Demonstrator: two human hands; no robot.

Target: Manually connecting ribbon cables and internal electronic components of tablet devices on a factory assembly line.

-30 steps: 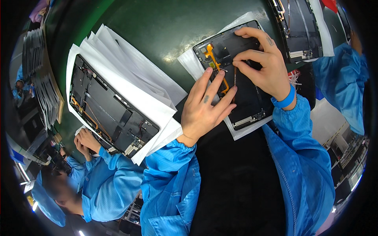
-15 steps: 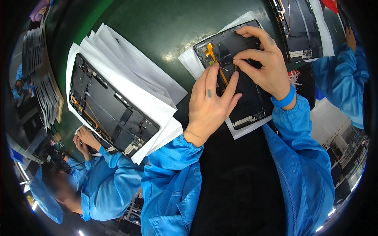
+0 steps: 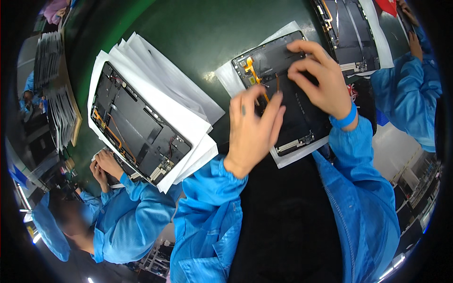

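A black tablet housing [image 3: 295, 106] lies on a white sheet [image 3: 230, 78] in front of me. Inside its upper left part is an orange flex cable [image 3: 250, 65], and a thin copper-coloured strip [image 3: 278, 83] stands out near the middle. My left hand [image 3: 252, 122] hovers over the housing's left edge, fingers apart and slightly blurred, with nothing visible in them. Over the right side is my right hand [image 3: 321, 78], a blue band at its wrist. Its thumb and fingers are curled but separated, holding nothing I can see. My left fingers hide part of the orange cable.
To the left, another tablet housing [image 3: 137, 125] rests on a stack of white sheets [image 3: 163, 89]. A further housing [image 3: 351, 33] lies at the upper right. A co-worker in blue [image 3: 127, 219] sits at the left; another's sleeve [image 3: 406, 99] shows at right. The table [image 3: 198, 33] is dark green.
Both hands have lifted and drawn slightly apart, uncovering the copper-coloured strip between them. My left hand has moved back toward me. The whole view has shifted a little.
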